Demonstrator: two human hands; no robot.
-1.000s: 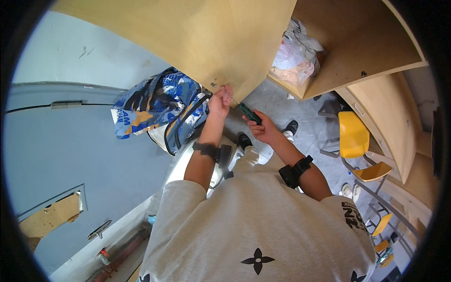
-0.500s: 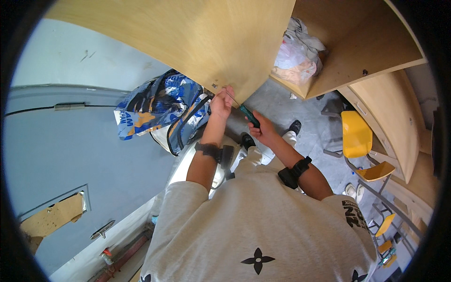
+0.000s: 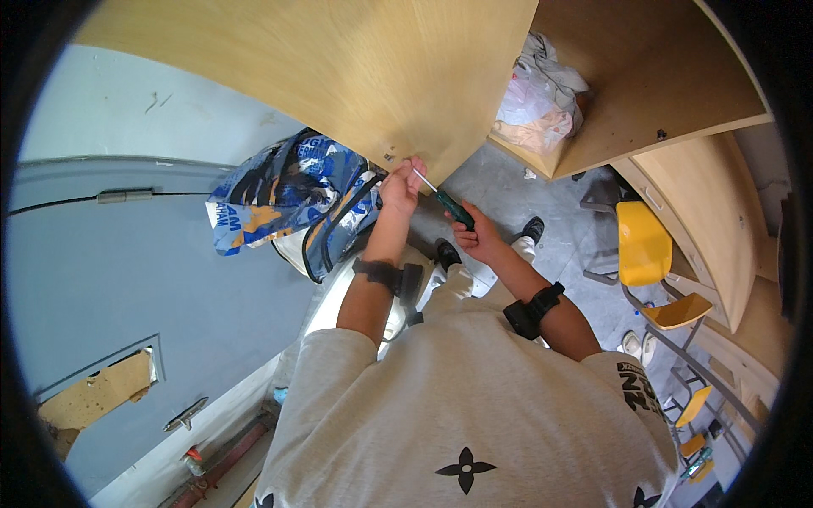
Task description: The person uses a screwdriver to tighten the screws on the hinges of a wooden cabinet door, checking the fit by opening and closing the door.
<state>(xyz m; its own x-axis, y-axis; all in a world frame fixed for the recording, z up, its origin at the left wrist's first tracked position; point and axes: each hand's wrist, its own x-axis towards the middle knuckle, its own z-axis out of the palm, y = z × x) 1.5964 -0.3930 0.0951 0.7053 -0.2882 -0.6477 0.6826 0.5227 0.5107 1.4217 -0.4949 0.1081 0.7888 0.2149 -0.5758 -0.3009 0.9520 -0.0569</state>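
Observation:
My right hand [image 3: 479,237] is wrapped round the dark green handle of a screwdriver [image 3: 455,209]. The metal shaft slants up and left, its tip meeting the fingers of my left hand [image 3: 400,188]. Those fingers are bent together at the lower edge of a light wooden door panel [image 3: 356,72]; anything small between them is too hidden to make out. Close above my left hand, small dark marks or holes show in the panel.
Left of my hands stands a shiny blue patterned bag [image 3: 284,190], by a grey metal door [image 3: 152,271]. To the right, an open wooden cabinet [image 3: 660,80] holds bundled plastic bags and cloth [image 3: 542,97]. Yellow chairs [image 3: 644,241] stand by drawers further right.
The screwdriver and my right hand have shifted very slightly right. More of the shaft shows beside my left fingers, which have opened a little.

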